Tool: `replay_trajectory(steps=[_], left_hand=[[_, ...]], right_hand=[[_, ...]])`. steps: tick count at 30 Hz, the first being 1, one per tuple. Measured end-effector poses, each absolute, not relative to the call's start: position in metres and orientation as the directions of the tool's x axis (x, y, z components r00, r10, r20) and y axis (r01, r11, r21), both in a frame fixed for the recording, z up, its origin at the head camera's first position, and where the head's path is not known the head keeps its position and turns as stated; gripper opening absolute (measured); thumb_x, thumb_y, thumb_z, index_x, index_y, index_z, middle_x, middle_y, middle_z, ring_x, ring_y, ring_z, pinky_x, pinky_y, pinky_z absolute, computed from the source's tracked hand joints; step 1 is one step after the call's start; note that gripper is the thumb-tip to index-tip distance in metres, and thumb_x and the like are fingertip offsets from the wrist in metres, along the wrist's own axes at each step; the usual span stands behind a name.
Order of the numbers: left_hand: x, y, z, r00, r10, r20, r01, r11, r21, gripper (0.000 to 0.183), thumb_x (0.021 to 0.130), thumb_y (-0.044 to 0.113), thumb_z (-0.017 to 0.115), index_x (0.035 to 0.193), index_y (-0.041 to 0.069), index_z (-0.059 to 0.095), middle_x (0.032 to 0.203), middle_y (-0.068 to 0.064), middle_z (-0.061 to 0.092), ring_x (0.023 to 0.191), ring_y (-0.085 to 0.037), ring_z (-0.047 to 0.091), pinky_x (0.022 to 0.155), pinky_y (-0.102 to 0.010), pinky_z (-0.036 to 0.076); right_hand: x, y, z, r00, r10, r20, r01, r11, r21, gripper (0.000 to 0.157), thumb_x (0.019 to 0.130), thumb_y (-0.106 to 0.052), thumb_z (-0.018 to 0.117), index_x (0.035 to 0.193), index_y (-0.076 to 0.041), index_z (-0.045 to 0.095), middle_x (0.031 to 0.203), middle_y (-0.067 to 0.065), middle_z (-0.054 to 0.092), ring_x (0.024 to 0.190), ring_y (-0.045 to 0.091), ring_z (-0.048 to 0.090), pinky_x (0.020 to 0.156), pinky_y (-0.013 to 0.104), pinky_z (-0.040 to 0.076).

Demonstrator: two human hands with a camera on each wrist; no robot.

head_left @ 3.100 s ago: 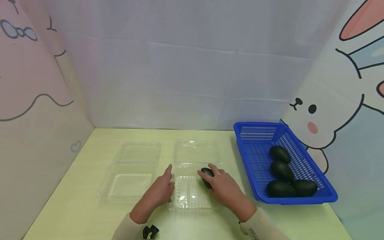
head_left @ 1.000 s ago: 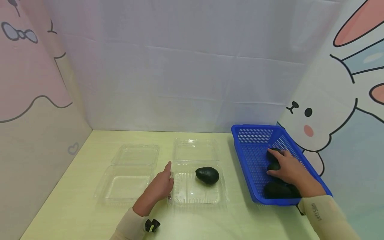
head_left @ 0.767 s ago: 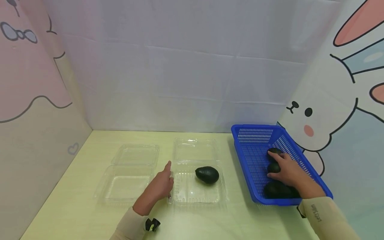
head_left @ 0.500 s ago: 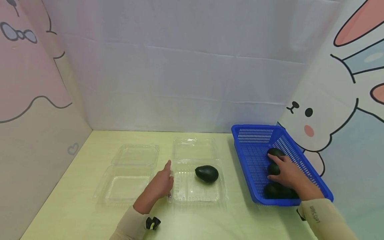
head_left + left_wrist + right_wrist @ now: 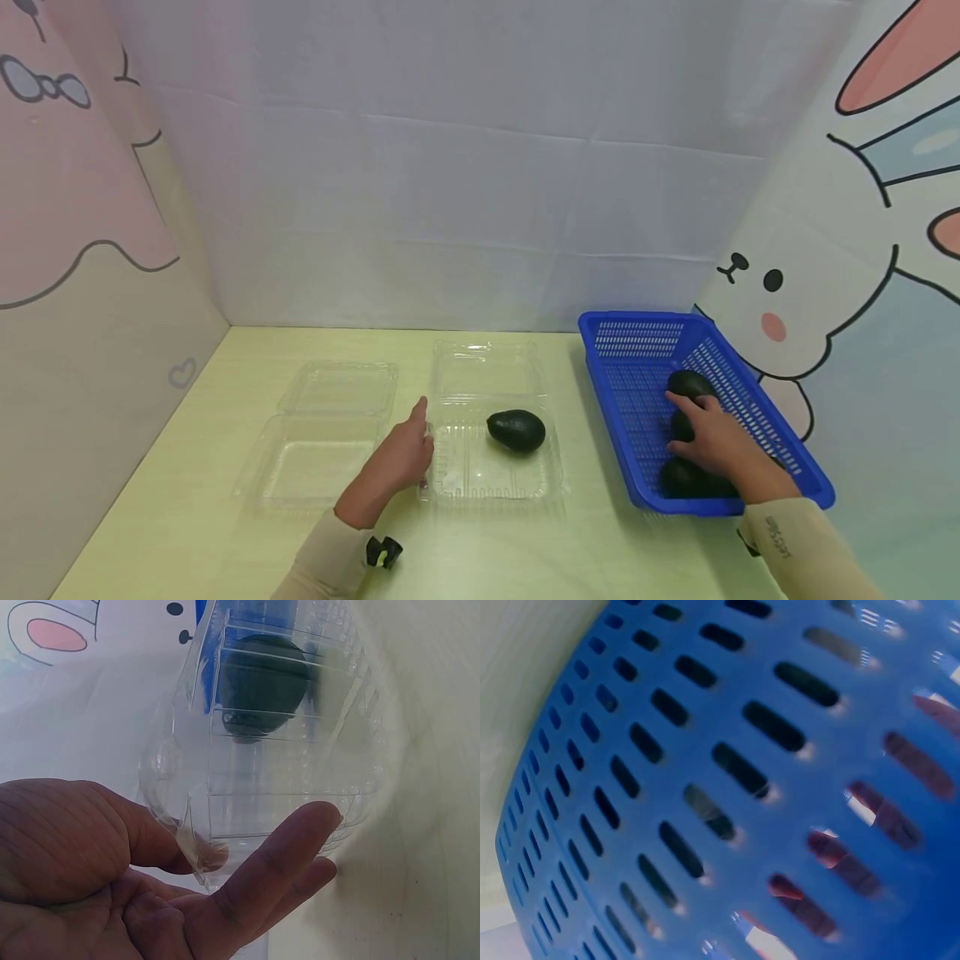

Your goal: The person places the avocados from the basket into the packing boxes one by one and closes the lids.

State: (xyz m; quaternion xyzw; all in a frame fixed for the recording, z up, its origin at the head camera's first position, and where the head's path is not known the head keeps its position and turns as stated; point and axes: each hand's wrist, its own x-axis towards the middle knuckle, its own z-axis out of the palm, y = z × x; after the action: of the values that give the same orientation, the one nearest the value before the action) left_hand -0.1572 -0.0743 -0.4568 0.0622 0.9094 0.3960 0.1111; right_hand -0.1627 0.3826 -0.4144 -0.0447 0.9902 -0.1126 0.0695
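My left hand [image 5: 405, 454] pinches the left side wall of an open clear plastic clamshell container [image 5: 459, 492], thumb on one side of the wall and fingers on the other in the left wrist view. A dark green avocado [image 5: 516, 431] lies on its side in that container's base, toward the right. My right hand [image 5: 712, 437] reaches into a blue plastic basket [image 5: 611, 400], its thumb and fingers around an avocado [image 5: 681, 425], mostly hidden by the hand. Another avocado [image 5: 690, 384] lies just beyond it. Nearer the front lies one more avocado [image 5: 693, 479], partly covered by the hand.
A second open clear clamshell container [image 5: 322, 467] stands to the left of the first. The slatted wall of the basket [image 5: 705, 735] fills most of the right wrist view. Printed cloth walls [image 5: 480, 192] enclose the table [image 5: 187, 467].
Since the earliest frame, my right hand has let go of an avocado in the container and moved right into the basket. Lately it has shifted slightly nearer. The held container has edged slightly away.
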Motion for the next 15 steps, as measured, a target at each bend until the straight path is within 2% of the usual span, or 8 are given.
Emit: replay_trajectory(steps=[10,15], left_hand=[[-0.1578,-0.0745,-0.4595,-0.969,0.208,-0.132,0.044,0.674,0.737,0.065,0.104,0.0,0.047,0.158,-0.014,0.014,0.088,-0.016,0.066,0.049,-0.014,0.057,0.053,-0.032,0.046],[-0.1578,-0.0739,-0.4597,-0.97,0.206,-0.13,0.044,0.672,0.739,0.065,0.104,0.0,0.047,0.158,-0.014,0.014,0.094,-0.021,0.067,0.049,-0.015,0.057,0.053,-0.032,0.047]], right_hand=[[-0.1692,0.3861,-0.4172,-0.978,-0.036,-0.206,0.007,0.979,-0.205,0.068,0.096,-0.015,0.072,0.152,0.004,0.038,0.141,0.051,0.03,0.123,0.07,0.041,0.092,0.078,0.041],[-0.1711,0.386,-0.4187,-0.976,-0.047,-0.211,-0.005,0.981,-0.195,0.065,0.096,-0.015,0.072,0.149,0.006,0.041,0.138,0.05,0.033,0.123,0.069,0.042,0.093,0.078,0.041]])
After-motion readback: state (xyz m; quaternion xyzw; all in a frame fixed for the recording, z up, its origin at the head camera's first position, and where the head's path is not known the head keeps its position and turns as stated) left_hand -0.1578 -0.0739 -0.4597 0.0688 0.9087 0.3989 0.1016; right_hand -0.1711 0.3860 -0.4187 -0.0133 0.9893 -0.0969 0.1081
